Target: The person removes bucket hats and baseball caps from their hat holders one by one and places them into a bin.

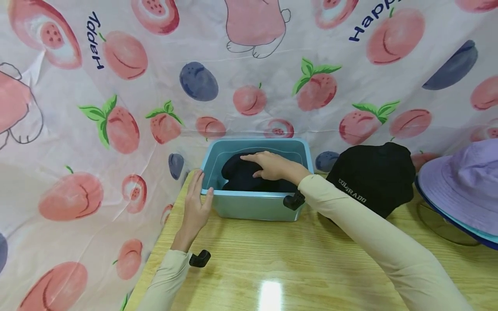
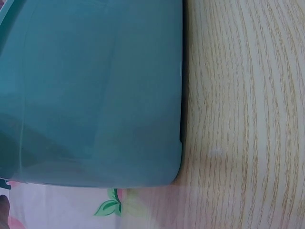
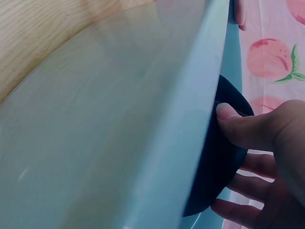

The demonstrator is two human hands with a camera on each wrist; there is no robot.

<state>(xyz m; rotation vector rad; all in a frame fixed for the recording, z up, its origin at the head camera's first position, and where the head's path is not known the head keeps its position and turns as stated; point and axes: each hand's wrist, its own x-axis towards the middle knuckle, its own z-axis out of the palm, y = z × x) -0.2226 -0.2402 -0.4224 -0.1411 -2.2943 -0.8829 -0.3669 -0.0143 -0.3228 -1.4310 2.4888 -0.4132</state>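
Observation:
A blue-green plastic bin [image 1: 253, 208] stands on the table with a dark cap [image 1: 243, 178] lying inside it. My right hand [image 1: 272, 166] reaches over the front rim and rests on the cap, fingers spread. From the right wrist, the thumb lies on the dark fabric [image 3: 217, 157] and the other fingertips touch its far edge. Along the bin's left front corner, my left hand [image 1: 196, 211] rests with straight fingers against the outside. Mostly the bin's wall [image 2: 95, 95] fills the left wrist view, where that hand barely shows.
Right of the bin sits a black cap [image 1: 373, 172] lettered COLORADO. Beyond it is a stack of bucket hats with a lilac one [image 1: 463, 185] on top. A fruit-printed cloth [image 1: 155, 65] hangs behind the wooden table [image 1: 241, 259] and along its left side.

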